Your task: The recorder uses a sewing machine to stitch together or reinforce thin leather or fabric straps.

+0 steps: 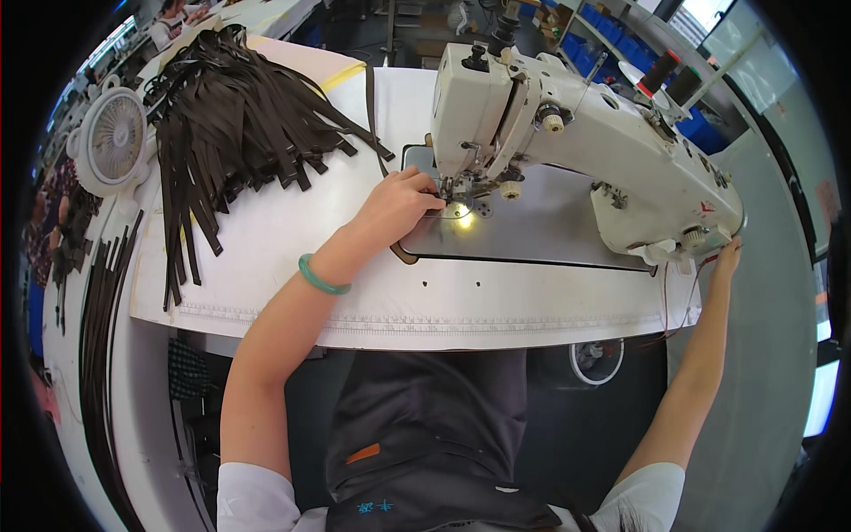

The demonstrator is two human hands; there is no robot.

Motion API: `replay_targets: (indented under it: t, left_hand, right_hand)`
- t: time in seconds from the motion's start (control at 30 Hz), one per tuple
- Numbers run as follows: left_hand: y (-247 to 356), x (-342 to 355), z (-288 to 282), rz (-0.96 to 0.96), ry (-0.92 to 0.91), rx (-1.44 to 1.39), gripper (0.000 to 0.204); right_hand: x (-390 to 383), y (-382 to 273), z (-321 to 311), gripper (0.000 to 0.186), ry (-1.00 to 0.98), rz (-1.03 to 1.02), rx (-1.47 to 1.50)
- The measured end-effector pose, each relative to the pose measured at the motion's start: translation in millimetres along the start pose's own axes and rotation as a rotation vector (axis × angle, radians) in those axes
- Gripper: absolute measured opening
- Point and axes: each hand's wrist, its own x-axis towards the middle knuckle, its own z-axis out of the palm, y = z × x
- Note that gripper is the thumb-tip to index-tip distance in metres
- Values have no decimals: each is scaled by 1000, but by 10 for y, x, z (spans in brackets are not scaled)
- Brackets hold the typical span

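A white sewing machine (576, 115) stands on the table, its lamp lighting the needle area. My left hand (403, 202) lies beside the presser foot (456, 191), fingers pinched together at the needle. What they pinch is hidden; a dark strap (372, 111) runs down from the table's far edge and disappears behind this hand. My right hand (729, 255) reaches to the machine's right end and grips the handwheel (743, 220), with the fingers partly hidden. Left of the machine, a thick bundle of dark straps (239, 115) spreads over the white tabletop (292, 230).
A small white fan (115, 142) stands at the left. Long dark strips (106, 328) hang over a side surface there. Thread spools (660, 71) rise behind the machine. Red threads (667, 310) dangle at the table's right edge, and a white-rimmed bin (596, 379) sits below.
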Motion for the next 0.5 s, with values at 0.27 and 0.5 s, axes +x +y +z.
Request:
replay_targets:
  t: [0.27, 0.5]
  left_hand:
    - [-46, -24, 67, 2, -10, 56, 19]
    - [-27, -38, 27, -1, -36, 67, 20]
  right_hand:
    - [203, -308, -110, 41, -100, 128, -270]
    - [-225, -347, 134, 50, 113, 187, -211]
